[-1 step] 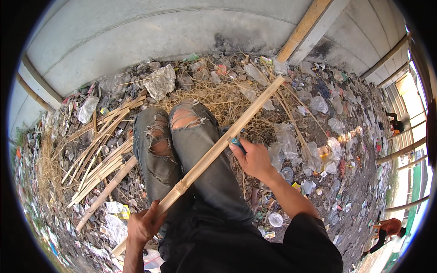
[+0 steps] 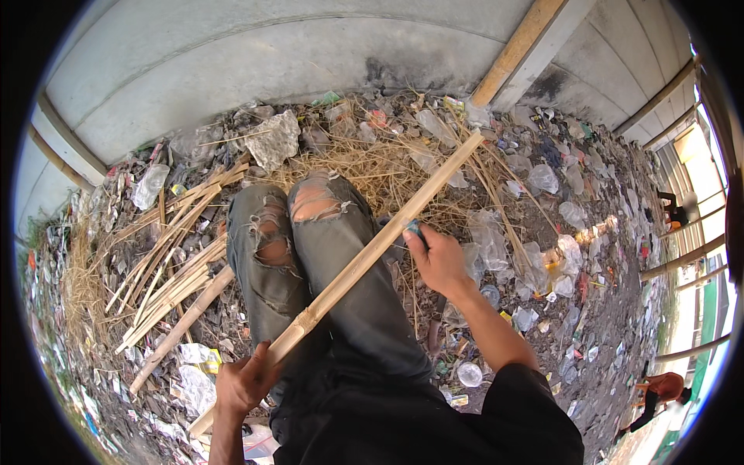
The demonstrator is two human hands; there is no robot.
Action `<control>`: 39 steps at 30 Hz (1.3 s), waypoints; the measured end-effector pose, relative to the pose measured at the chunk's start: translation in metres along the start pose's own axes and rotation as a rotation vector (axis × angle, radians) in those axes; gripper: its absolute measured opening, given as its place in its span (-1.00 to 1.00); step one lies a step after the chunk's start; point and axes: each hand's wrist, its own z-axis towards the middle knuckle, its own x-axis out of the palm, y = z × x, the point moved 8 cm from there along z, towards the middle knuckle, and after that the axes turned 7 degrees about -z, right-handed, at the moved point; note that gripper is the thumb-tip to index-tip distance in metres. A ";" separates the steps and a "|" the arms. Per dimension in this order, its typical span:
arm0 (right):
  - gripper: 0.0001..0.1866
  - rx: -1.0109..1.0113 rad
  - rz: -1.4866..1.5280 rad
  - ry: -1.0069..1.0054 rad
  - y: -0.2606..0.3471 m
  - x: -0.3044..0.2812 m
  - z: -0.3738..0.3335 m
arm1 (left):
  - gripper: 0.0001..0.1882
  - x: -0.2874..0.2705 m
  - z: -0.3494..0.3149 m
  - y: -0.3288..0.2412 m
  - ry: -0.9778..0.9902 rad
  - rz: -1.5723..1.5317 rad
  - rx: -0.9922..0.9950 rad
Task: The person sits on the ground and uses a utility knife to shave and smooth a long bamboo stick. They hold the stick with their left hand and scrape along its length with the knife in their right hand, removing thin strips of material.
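Note:
A long split bamboo strip [image 2: 364, 263] slants across my thighs, from beside my left hip up to the far right. Its pale surface faces up, with a rough node near the lower part. My left hand [image 2: 246, 380] is closed round the strip's lower end, just below the node. Farther up the strip, my right hand [image 2: 440, 262] grips a small teal tool [image 2: 415, 227] at the strip's right edge. The fingers hide most of this tool, and its working edge cannot be made out.
Split bamboo strips [image 2: 167, 267] and a thicker bamboo pole [image 2: 182, 329] lie left of my legs. A pale stone block [image 2: 273, 141] sits near the concrete wall [image 2: 271, 58]. Straw and plastic litter [image 2: 492, 240] cover the ground. A person in orange [image 2: 665, 386] is far right.
My right hand has slid a little up and away along the bamboo strip with the teal tool. My left hand and the strip stay almost where they were.

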 end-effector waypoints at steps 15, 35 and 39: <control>-0.38 0.347 0.038 -0.100 -0.130 -0.047 0.068 | -0.38 -0.033 -0.043 0.050 -0.029 0.116 0.026; -0.34 0.483 -0.282 1.047 -0.233 0.049 -0.024 | -0.44 -0.034 -0.050 0.078 -0.010 0.043 -0.031; -0.28 0.334 -0.437 0.787 -0.225 0.043 -0.010 | -0.48 -0.028 -0.045 0.081 0.204 -0.246 -0.224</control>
